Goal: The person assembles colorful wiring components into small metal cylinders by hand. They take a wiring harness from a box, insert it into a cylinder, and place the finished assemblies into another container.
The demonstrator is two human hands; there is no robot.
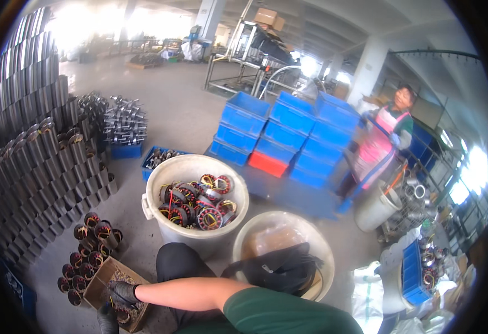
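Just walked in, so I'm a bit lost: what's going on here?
The gloved right hand is in an open box, with the gloved left hand close by; whether either grips anything is unclear. Dark tubes are grouped beside the box, and a pale tub holds a heap of wound parts. A co-worker in a pink apron stands by a cart stacked with crates.

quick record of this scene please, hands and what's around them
right hand: gloved, over brown box
left hand: gloved, at box's near edge
beside box: metal cylinders
left bin: wound parts
right bin: black bag
behind bins: blue crates, one red crate
co-worker: pink apron, near crates
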